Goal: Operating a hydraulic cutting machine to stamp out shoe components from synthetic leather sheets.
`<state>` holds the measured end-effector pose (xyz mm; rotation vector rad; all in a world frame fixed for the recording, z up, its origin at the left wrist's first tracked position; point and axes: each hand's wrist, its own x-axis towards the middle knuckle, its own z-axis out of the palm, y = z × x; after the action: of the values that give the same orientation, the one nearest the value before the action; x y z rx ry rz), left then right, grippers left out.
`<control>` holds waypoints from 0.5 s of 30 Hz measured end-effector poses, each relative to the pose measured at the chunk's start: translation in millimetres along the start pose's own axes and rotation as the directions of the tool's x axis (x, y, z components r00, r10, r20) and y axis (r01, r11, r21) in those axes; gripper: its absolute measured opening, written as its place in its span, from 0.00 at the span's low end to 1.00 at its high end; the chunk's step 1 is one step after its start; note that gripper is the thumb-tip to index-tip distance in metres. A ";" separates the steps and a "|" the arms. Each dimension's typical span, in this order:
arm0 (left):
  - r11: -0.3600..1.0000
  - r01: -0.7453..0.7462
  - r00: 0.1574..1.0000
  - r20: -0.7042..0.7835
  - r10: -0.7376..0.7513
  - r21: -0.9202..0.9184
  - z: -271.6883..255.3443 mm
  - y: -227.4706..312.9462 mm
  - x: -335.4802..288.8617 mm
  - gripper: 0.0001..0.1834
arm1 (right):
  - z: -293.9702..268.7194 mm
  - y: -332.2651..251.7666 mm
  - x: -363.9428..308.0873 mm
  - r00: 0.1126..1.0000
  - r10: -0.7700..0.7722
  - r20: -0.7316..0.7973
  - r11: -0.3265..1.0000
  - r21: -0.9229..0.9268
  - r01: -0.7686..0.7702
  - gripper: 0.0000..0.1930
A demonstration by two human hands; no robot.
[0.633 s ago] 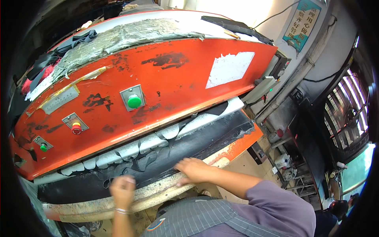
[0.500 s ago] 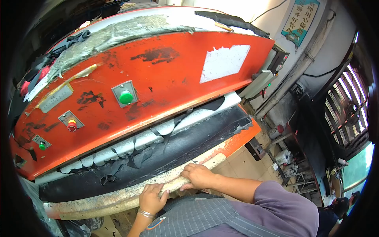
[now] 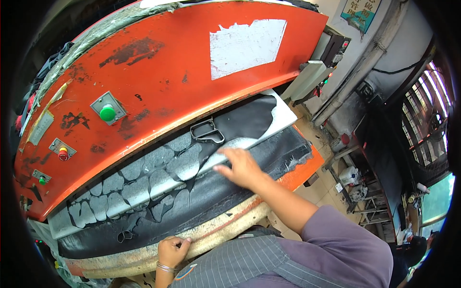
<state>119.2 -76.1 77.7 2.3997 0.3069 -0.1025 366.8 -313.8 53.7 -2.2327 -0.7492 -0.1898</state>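
right hand (image 3: 242, 167) at frame centre, palm down, fingers spread flat, grasping nothing; fingertips touch the edge of the black sheet material (image 3: 225, 189) lying on the press bed. left hand (image 3: 172, 249) low centre-left, thumb and fingers curled over the worn pale front edge of the worktop (image 3: 144, 257), bracelet on the wrist. black sheet runs from lower left to mid right of frame, w/ cut-out holes showing the grey board (image 3: 144, 185) underneath. metal cutting die (image 3: 207, 131), outline-shaped, sits on the sheet just above & left of the right hand, not touching it. big orange press head (image 3: 192, 77) w/ chipped paint fills the upper frame; green button (image 3: 107, 113) left of centre, red button (image 3: 63, 154) and a small green one (image 3: 42, 180) further left.
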 end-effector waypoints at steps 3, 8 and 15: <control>0.993 -0.018 0.999 -0.042 0.013 -0.114 4.8 10.9 43.2 0.09 | 22.5 46.7 36.7 0.995 -0.027 -0.098 0.966 -0.260 0.001 0.22; 0.969 -0.154 0.980 -0.157 0.124 -0.193 2.9 42.0 118.8 0.07 | 20.5 75.1 45.1 0.981 0.130 0.145 0.962 0.221 -0.160 0.14; 0.882 -0.394 0.906 -0.268 0.326 -0.259 57.3 95.0 215.8 0.07 | -24.9 117.6 24.0 0.968 0.251 -0.014 0.829 0.520 -0.207 0.14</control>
<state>352.4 -141.3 62.1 2.1136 -0.0353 0.3591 455.7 -383.9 6.6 -1.7631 -0.4140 0.0391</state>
